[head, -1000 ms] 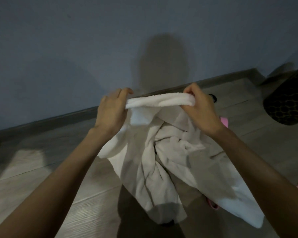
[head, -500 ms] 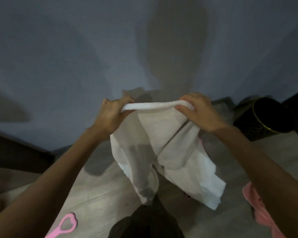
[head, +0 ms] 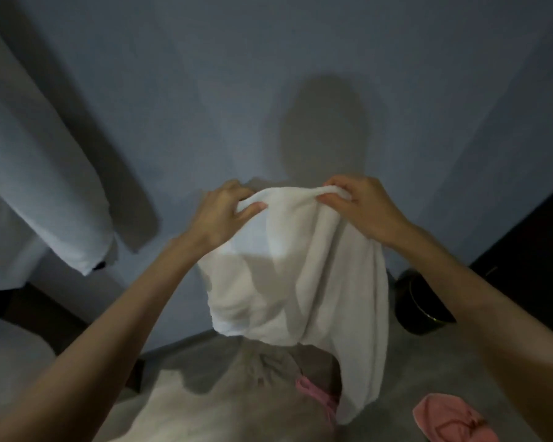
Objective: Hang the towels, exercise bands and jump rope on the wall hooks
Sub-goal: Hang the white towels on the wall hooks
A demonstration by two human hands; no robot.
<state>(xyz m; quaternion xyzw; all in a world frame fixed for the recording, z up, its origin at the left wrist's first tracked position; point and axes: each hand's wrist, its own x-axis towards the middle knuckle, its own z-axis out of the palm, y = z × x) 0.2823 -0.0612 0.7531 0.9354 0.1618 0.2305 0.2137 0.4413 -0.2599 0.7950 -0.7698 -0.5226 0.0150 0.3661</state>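
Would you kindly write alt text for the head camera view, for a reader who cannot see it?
Two bare hands, left hand and right hand, hold a white towel up by its top edge before a blue-grey wall. Another pale towel hangs at left; pink cloth and a dark bin sit on the floor.

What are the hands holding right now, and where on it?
Both hands, left and right, pinch the white towel along its bunched top edge; the rest hangs free.

Dim, soft blur, shadows on wall (head: pixel 205 90)
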